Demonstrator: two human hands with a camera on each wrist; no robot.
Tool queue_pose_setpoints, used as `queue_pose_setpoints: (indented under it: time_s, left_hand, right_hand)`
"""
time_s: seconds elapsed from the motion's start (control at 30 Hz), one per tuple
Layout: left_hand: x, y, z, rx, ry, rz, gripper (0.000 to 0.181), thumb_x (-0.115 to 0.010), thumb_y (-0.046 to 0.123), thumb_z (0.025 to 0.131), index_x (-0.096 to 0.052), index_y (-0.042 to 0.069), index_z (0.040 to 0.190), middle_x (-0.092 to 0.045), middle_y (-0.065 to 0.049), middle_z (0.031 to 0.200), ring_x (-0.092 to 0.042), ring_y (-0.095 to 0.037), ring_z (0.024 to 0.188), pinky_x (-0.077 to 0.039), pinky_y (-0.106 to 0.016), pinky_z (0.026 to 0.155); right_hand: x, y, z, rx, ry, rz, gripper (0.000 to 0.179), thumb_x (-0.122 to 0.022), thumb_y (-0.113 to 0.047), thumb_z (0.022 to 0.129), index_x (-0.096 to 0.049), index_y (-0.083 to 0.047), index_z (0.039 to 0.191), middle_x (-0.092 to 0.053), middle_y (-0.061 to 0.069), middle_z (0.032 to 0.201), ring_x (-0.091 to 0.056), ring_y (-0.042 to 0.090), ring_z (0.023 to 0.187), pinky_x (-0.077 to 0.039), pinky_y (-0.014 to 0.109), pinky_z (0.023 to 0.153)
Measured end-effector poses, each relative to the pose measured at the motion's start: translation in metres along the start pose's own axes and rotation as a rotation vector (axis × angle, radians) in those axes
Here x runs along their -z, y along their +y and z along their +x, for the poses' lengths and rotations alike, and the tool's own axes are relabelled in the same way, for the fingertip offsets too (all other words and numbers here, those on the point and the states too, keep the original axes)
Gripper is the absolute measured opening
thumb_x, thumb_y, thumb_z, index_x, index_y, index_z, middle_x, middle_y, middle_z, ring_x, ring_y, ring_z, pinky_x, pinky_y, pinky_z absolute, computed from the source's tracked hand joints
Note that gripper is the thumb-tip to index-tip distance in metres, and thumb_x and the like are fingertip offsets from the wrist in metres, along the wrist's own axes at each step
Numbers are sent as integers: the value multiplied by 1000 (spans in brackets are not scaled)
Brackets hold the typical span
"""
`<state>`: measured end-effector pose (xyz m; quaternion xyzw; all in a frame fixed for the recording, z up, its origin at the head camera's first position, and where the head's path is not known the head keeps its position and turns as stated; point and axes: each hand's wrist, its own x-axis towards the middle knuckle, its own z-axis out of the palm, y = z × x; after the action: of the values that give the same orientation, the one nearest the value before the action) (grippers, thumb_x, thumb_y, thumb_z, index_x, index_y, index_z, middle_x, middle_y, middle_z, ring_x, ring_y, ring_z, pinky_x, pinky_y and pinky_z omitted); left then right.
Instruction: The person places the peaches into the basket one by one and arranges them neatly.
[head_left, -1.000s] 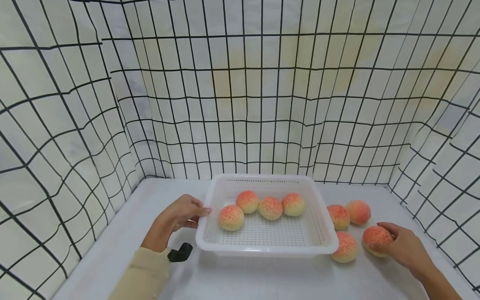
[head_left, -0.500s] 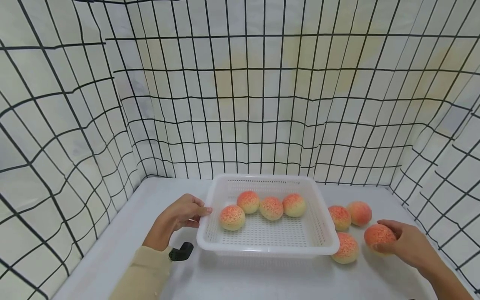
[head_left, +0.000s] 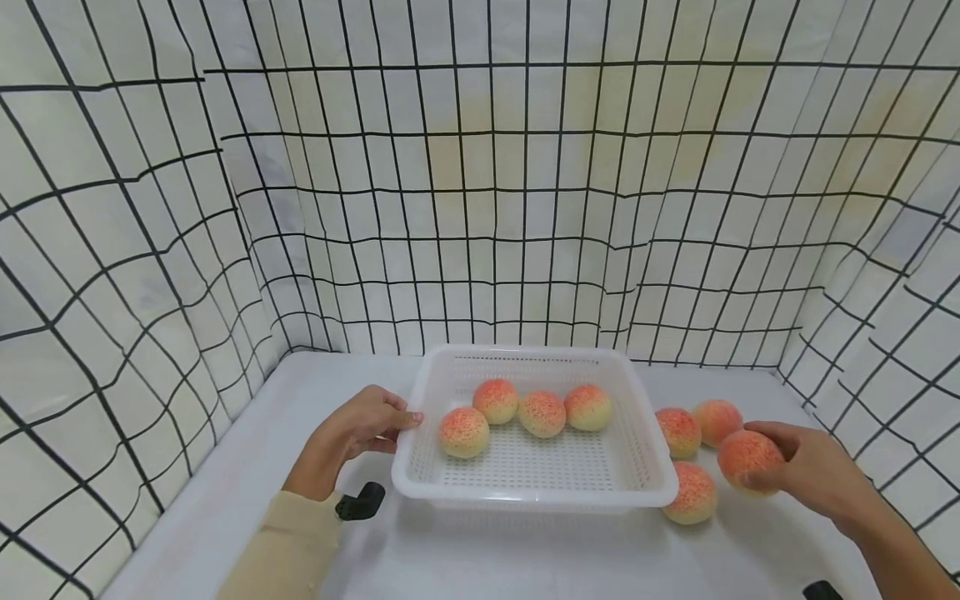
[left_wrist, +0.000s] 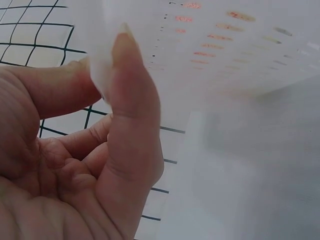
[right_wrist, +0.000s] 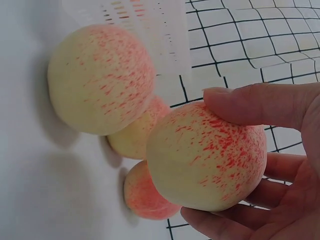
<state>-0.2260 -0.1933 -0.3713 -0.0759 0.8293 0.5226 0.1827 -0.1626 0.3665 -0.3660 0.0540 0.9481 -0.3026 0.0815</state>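
A white perforated plastic basket (head_left: 540, 498) stands mid-table with several red-and-yellow peaches (head_left: 542, 414) inside. Its left rim is pinched between the thumb and fingers of my left hand (head_left: 367, 425); the left wrist view shows the thumb and a finger (left_wrist: 132, 110) on either side of the basket wall. My right hand (head_left: 817, 471) grips a peach (right_wrist: 207, 157) from its right side, raised over the table to the right of the basket. Close by on the table lie three more peaches: one near the front (head_left: 690, 493), one behind it (head_left: 678, 433) and a pinker one (head_left: 717, 422).
Black grid netting (head_left: 525, 208) over pale sheets walls in the back and both sides. The white table (head_left: 525, 554) spreads in front of the basket. A black wrist-camera piece (head_left: 361, 502) sits at my left cuff, another (head_left: 822, 590) at the lower right edge.
My right hand has lifted its peach and moved slightly up and left, nearer the other loose peaches. The left hand stays on the basket rim.
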Motion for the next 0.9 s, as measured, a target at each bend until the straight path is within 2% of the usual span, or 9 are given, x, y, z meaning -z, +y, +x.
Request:
queue_pose_setpoints:
  time_s: [0.23,0.47,0.73,0.9]
  left_hand:
    - [2,-2,-1,-3,-1,-16,26,-76,17,96,-72,-5,109,-75,-13,99,-69,-21,80,-63,-35,72]
    - [1,-2,1,-6,-4,-11,26,-74,16,97,-71,-5,112,-76,-14,100,-70,-21,80,-63,-34,71]
    - [1,0,1,2,8,8,26,-75,18,97,-72,-3,111,-76,-13,99,-69,-21,79,-61,-32,68]
    - [0,-2,0,5,11,-5,25,-75,18,96,-72,-3,110,-76,-13,99,-69,-21,79,-63,-33,70]
  right_hand:
    - [-1,-16,0,57,8,1,97,-88,-40,81,-43,3,154,-58,33,143,-64,37,113,-59,45,82]
    - [-4,-29,-5,96,10,27,95,-89,-38,80,-44,-1,155,-61,30,142,-65,32,112,-57,36,78]
    - [-9,-51,-5,143,10,59,91,-89,-33,80,-46,-1,154,-60,29,145,-67,34,117,-62,46,86]
    - [-11,-63,-3,171,12,45,89,-89,-31,80,-48,1,152,-62,28,142,-68,34,116,-62,48,87]
